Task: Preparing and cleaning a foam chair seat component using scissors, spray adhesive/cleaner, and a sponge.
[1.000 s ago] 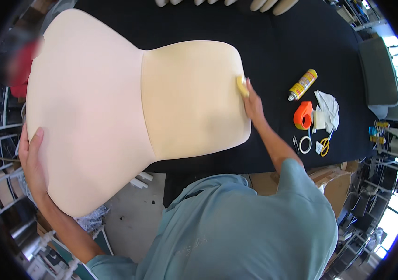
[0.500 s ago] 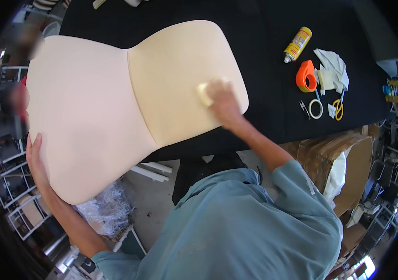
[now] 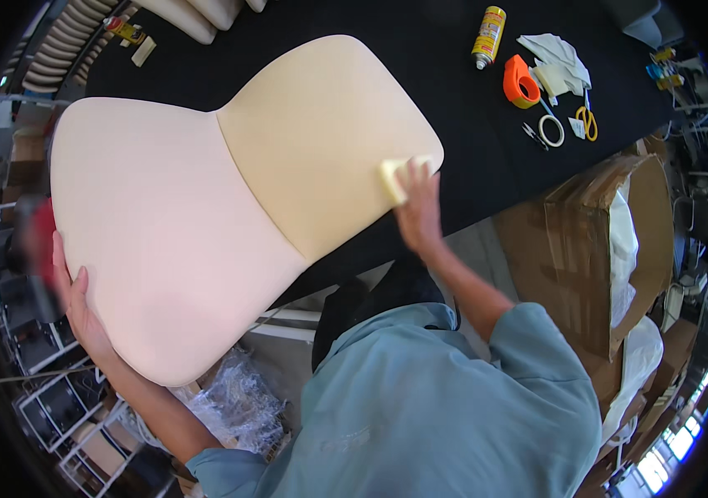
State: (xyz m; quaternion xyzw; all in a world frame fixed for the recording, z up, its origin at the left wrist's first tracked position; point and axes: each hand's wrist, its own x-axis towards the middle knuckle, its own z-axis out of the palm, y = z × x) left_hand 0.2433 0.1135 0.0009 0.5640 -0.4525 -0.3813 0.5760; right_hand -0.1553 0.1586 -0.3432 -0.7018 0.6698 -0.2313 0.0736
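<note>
A cream upholstered chair shell (image 3: 163, 224), narrow at the waist with a seam across it, lies over the black-covered table and juts past its near edge. Its right part looks yellower than its left. At the left end, my left hand (image 3: 80, 307) grips the rim, with thumb and fingers at the edge. My right hand (image 3: 420, 203) presses a pale yellow sponge (image 3: 392, 181) on the shell near its right lower corner. The fingers lie over the sponge and hide part of it.
On the black table cloth (image 3: 486, 166) lie a yellow spray can (image 3: 489, 37), an orange tape dispenser (image 3: 521, 81), white cloths (image 3: 554, 54), a tape roll (image 3: 551, 130) and yellow-handled scissors (image 3: 586, 124). A cardboard box (image 3: 574, 241) stands at right; clear plastic wrap (image 3: 242, 394) lies below.
My right hand and the sponge have moved right toward the shell's corner. The view has turned, so the tools sit higher and the far-left can shows. My left hand still holds the rim.
</note>
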